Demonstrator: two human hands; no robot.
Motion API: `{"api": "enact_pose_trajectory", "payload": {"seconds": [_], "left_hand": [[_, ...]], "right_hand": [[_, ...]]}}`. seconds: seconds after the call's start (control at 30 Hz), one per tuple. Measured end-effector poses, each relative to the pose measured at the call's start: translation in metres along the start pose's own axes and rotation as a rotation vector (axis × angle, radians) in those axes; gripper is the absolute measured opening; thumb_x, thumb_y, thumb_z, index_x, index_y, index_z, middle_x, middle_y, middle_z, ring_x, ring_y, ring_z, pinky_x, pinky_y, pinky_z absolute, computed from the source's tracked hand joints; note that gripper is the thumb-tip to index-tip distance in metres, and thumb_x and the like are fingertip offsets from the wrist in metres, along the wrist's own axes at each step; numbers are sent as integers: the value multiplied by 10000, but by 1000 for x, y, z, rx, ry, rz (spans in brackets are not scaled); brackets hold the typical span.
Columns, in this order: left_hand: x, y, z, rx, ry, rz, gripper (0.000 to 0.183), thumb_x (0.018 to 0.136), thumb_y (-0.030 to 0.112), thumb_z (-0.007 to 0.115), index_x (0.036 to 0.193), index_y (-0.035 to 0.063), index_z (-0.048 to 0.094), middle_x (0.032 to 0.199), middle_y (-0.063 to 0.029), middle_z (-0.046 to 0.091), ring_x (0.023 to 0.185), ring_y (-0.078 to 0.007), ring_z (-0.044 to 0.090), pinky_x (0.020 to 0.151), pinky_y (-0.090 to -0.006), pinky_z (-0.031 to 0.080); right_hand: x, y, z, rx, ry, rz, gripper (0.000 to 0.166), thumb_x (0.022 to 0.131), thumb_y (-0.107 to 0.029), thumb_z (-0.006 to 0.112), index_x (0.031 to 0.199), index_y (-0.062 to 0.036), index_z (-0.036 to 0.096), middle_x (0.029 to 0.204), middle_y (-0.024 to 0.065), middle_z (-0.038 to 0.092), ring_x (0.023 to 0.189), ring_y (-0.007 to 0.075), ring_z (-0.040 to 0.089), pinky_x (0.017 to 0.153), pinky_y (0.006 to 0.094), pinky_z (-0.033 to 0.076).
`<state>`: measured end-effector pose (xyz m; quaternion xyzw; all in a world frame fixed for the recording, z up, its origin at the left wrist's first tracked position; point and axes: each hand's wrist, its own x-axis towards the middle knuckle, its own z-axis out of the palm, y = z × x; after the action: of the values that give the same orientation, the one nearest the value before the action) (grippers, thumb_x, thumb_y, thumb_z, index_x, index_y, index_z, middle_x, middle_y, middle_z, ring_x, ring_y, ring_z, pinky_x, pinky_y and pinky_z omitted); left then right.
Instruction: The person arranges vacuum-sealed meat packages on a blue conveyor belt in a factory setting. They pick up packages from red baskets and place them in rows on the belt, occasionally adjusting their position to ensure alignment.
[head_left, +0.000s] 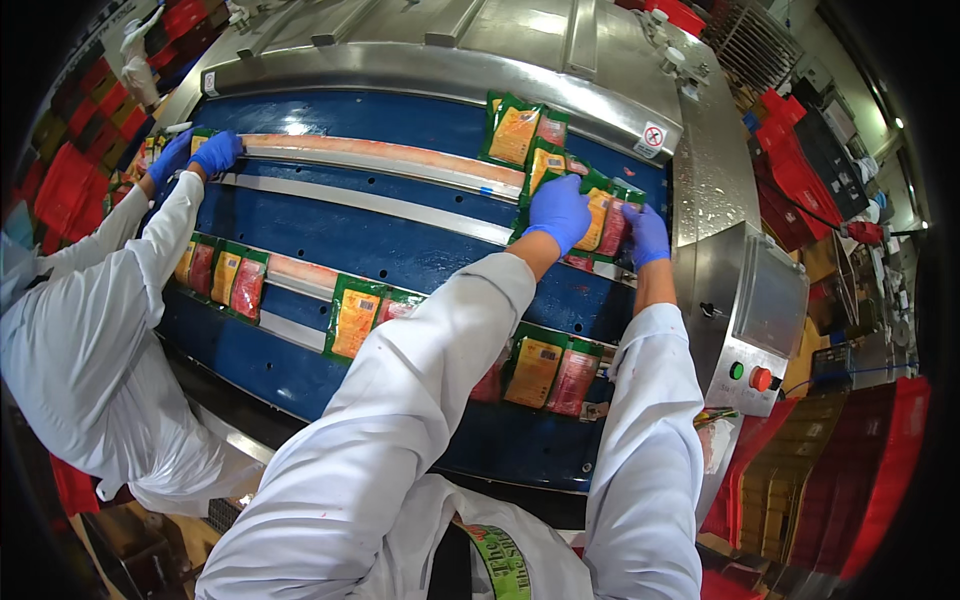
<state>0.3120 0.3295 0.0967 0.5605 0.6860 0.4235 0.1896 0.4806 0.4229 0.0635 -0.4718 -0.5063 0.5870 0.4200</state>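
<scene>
My left hand (559, 210), in a blue glove, is closed over green-edged packs of pink food lying across the upper metal bar. My right hand (648, 231), gloved too, pinches the right edge of a pink and yellow pack (599, 217) in that group. Another pack (516, 131) lies just above them on the blue belt (420, 240). Along the lower metal sealing bar lie more packs, one at the right (537, 369), one in the middle (354, 316) partly behind my left sleeve, and several at the left (238, 279).
A co-worker's blue-gloved hands (216, 153) handle packs at the belt's left end. The machine's steel lid (450, 75) rises behind the belt. A control box (750, 322) with green and red buttons stands at the right. Stacked red and brown crates (817, 465) are beyond it.
</scene>
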Motion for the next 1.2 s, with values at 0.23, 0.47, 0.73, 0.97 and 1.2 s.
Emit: {"api": "enact_pose_trajectory", "payload": {"seconds": [0.23, 0.47, 0.73, 0.97, 1.2], "left_hand": [[-63, -38, -88, -578, 234, 53, 174, 838, 87, 600, 963, -29, 565, 733, -33, 530, 682, -89, 477, 635, -263, 425], [-210, -189, -246, -211, 535, -223, 161, 856, 126, 582, 952, -1, 601, 815, -112, 630, 734, -151, 595, 702, -289, 467], [-223, -259, -303, 410, 364, -428, 195, 833, 187, 596, 952, 33, 607, 938, -182, 626, 890, -346, 598, 764, -432, 470], [-227, -204, -268, 808, 52, 147, 562, 861, 371, 544, 1358, 158, 386, 1436, -103, 306, 1302, -411, 260, 1035, -570, 218], [-172, -187, -253, 447, 56, -53, 562, 886, 437, 490, 1283, 40, 483, 1351, -178, 435, 1244, -379, 392, 1053, -412, 287]], "right_hand": [[-102, -54, 81, -57, -132, -350, 190, 877, -93, 576, 1055, -26, 585, 928, 34, 625, 786, 96, 582, 695, 251, 474], [-221, 2, 262, -67, -632, 112, 199, 795, -147, 685, 922, -9, 619, 721, 32, 589, 632, 90, 550, 561, 246, 463], [-216, 80, 376, -1114, -433, -554, 181, 761, -159, 567, 861, -39, 659, 839, 167, 660, 779, 327, 646, 670, 414, 519], [-206, 60, 366, -1119, -317, -402, 173, 765, -216, 596, 859, -73, 618, 846, 146, 650, 810, 339, 634, 709, 430, 507], [-148, 5, 189, -774, 247, -713, 132, 798, -181, 609, 856, -64, 594, 759, 162, 614, 725, 343, 607, 646, 428, 481]]}}
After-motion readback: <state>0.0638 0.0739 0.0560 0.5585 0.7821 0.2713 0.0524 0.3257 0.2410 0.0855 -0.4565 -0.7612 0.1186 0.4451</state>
